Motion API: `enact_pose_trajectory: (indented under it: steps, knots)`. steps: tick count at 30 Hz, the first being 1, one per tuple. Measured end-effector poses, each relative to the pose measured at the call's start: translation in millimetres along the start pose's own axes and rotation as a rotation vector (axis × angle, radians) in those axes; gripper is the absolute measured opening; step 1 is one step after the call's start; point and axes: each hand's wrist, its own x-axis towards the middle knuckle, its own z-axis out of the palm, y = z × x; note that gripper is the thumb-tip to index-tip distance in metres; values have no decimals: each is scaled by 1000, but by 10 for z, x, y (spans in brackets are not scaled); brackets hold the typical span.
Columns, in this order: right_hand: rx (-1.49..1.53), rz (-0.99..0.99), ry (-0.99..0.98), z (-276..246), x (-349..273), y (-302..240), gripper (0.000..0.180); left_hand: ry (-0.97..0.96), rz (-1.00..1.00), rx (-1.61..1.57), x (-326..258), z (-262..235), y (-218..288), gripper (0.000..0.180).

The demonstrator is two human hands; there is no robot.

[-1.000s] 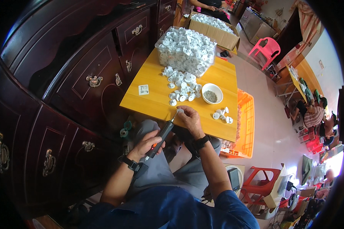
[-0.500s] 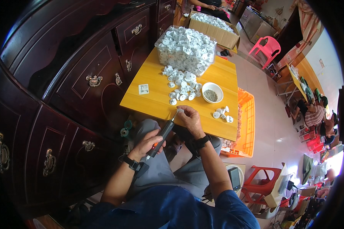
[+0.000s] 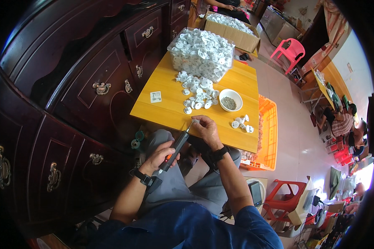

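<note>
Head view: the left hand point(image 3: 158, 158) is wrapped around a slim black cylindrical screwdriver-like tool with an orange patch point(image 3: 179, 141), slanted toward one o'clock, seemingly so its thin metal tip lines up with the piece opposite. The right hand point(image 3: 208, 132) pinches a small white plastic piece point(image 3: 195, 120) between thumb and fingertips at that tip, by the near edge of the yellow wooden surface point(image 3: 164, 112); the fingers cover much of it, so whether tip and piece touch is hard to tell.

Reckoned from the right hand, loose white plastic disc-like pieces point(image 3: 207, 105) lie at twelve o'clock, probably for easy reach, with a heaped clear plastic rectangular bin point(image 3: 182, 65) behind them. At one o'clock, a round white bowl point(image 3: 236, 93) gathers tiny grey metal bits point(image 3: 229, 103), its wall likely keeping them from scattering. At three o'clock, a small cluster of white stemmed plastic pieces point(image 3: 235, 124) sits apart, perhaps to avoid mixing with the pile; farther that way, an orange plastic crate point(image 3: 272, 137) stands lower, beside the surface.
</note>
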Motion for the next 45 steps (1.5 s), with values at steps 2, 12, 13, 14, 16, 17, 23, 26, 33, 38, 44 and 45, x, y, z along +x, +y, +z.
enact_pose_trajectory:
  steps: [2,12,13,14,16,17,23,26,33,38,44,45]
  knots:
    - [-2,-2,-11,-12,9,26,19,-3,3,10,11,0,-12,23]
    - [30,26,-44,-28,-1,-29,19,-5,1,6,12,16,-6,21]
    - [15,27,-50,-33,-1,-25,19,-4,-1,6,12,18,-6,21]
    - [15,27,-50,-28,-2,-35,19,-4,-2,7,12,15,-10,21]
    - [33,34,-49,-12,-6,-54,19,-10,9,9,14,4,-20,21]
    - [32,35,-48,-14,-6,-51,19,-12,9,10,15,5,-19,21]
    - [48,29,-50,-25,5,0,19,-17,12,13,15,26,0,21]
    - [49,22,-59,-20,6,4,19,-12,14,23,13,23,-1,22]
    - [-16,4,-45,-26,-11,-18,18,-12,23,37,5,39,11,22]
    - [-17,7,-48,-12,-7,-7,19,-3,24,48,3,37,1,21]
    - [-28,-47,-25,-24,2,52,18,-4,18,61,3,63,30,21]
    - [-46,-36,-34,-19,1,34,18,-1,19,53,-3,54,28,21]
